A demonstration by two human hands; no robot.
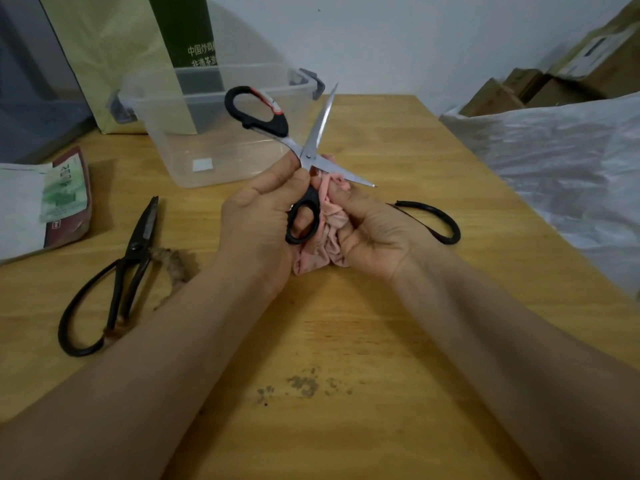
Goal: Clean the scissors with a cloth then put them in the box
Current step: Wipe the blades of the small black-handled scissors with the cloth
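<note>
Closest to you, at 6 o'clock on the pale wooden table [346, 323], a patch of grey smudges [304, 386] sits between your forearms. Further out, at centre, your left hand [256, 216] grips the black-handled steel scissors [306, 157], pinching just below the pivot, with the smaller black loop against your palm. The pair is held off the table with its blades spread wide. One blade points to 12 o'clock, the other to 4 o'clock, and the large loop reaches to 11 o'clock.

Just beside it at 3 o'clock, your right hand [374, 233] is closed round a crumpled pink cloth [330, 216], which touches the scissors under the lower blade. At 9 o'clock a pair of old dark iron scissors [131, 261] lies flat and closed, with frayed brown twine [173, 265] beside it. Behind your right hand the curved handle of another dark pair [440, 220] shows; your hand hides its blades.

Beyond, at 11 o'clock, stands the open-topped clear plastic box [214, 161]; the large loop crosses in front of its right wall. At 10 o'clock lies a printed paper packet [65, 199], and behind the box stands a yellow-green paper bag [114, 46]. At 2 o'clock a white plastic sack [561, 150] and brown cardboard boxes [540, 88] crowd the table's edge.
</note>
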